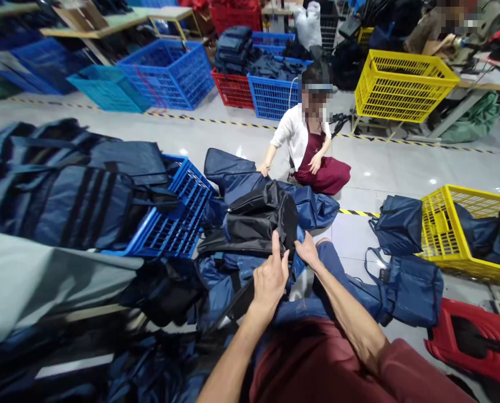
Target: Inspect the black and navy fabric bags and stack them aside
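Floor (241,140): grey tile, black-yellow hazard tape running across it. Left side: big stack of navy bags (60,184) piled on and over a blue crate (178,218). More blue crates (169,73) plus a red one at the back, a yellow crate (401,84) back right, another yellow crate (447,224) right with navy bags inside.

Centre: heap of navy bags (241,173) on the floor. A co-worker (308,145) in white top and maroon skirt sits at its far side, one hand on the heap.

Black bag (258,218) lies on top of that heap, directly ahead of both hands, near edge touching them.

Left hand (270,277): closed on the black bag's near edge, thumb up. Right hand (311,249): fingers pinched onto the same edge just right of the left hand, partly hidden behind the fabric.

Right of the arms: two loose navy bags (401,257) on the floor, red bag (472,336) bottom right. Grey fabric (27,280) lower left.

No readable labels or brand marks; too small or blurred.
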A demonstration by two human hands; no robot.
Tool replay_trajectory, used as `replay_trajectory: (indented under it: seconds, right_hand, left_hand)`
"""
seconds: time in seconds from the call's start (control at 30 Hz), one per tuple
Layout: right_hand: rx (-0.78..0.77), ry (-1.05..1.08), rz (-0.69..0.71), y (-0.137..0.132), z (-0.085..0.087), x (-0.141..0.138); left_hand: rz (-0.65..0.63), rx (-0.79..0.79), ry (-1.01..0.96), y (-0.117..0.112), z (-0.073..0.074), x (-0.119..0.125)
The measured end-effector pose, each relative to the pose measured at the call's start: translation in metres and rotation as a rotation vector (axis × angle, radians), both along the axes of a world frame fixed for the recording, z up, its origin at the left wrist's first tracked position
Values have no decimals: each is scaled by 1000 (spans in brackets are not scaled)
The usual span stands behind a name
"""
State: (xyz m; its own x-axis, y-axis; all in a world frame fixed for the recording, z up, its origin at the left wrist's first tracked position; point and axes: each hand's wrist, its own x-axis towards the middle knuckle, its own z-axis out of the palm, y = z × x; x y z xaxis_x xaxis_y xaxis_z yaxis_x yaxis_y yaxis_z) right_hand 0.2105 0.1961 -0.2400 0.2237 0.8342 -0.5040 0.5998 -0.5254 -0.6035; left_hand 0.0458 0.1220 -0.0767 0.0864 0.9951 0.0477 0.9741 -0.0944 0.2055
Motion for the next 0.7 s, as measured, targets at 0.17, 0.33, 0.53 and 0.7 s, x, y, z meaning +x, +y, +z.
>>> replay_trajectory:
  seconds: [0.17, 0.33, 0.53, 0.7]
  right_hand:
    - [-116, -143, -106, -19, -4, 26]
    - [-31, -202, -153, -23, 8, 54]
    - [298, -381, -290, -2, 91, 142]
    - [741, -591, -291, -5, 206, 162]
  left_hand:
    - [20, -42, -45, -8, 2, 8]
    - [119, -80, -32, -9, 11, -4]
    - [113, 132, 50, -15, 20, -31]
    - [-168, 592, -3, -17, 71, -25]
